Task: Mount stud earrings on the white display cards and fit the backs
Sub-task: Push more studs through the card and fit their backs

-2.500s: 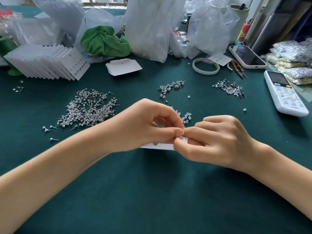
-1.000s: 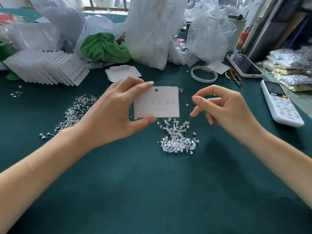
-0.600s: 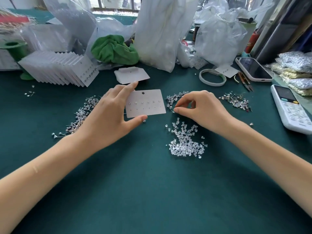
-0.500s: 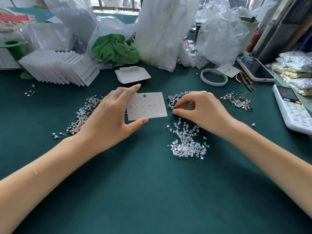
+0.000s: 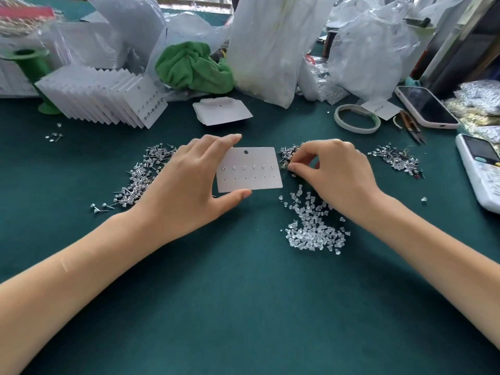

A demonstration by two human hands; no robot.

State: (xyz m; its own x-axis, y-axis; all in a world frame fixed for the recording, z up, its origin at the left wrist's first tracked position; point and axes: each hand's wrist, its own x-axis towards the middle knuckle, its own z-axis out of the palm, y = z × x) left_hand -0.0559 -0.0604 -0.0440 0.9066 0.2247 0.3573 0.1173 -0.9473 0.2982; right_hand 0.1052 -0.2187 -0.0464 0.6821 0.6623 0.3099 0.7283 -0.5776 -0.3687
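The right hand (image 5: pixel 335 174) pinches thumb and forefinger together at the small pile of studs (image 5: pixel 288 154) just right of the card; whether a stud is held between them cannot be made out. The left hand (image 5: pixel 189 185) grips the white card (image 5: pixel 250 171) by its left edge, forefinger above, thumb below. Since 0.5 s ago the card has stayed in that grip. Its upper row carries six studs; the lower row shows bare holes. Clear backs (image 5: pixel 313 228) lie heaped on the desk (image 5: pixel 243 307) under the right wrist.
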